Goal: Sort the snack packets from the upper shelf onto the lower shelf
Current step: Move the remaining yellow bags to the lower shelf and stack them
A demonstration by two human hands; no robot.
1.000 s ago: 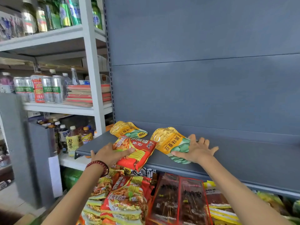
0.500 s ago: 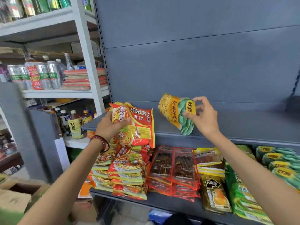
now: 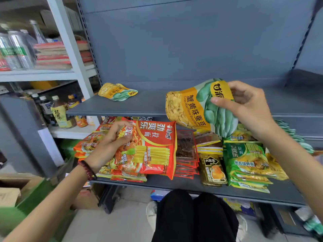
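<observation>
Hanging from right fingers [image 3: 225,104], bean packet [image 3: 190,109]

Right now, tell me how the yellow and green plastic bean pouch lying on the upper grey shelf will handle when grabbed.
Probably floppy: the yellow and green bean pouch lies crumpled and puffed on the upper grey shelf. Likely light: the right hand holds a matching pouch by a fingertip pinch at its top. Its smooth film may slide easily.
</observation>
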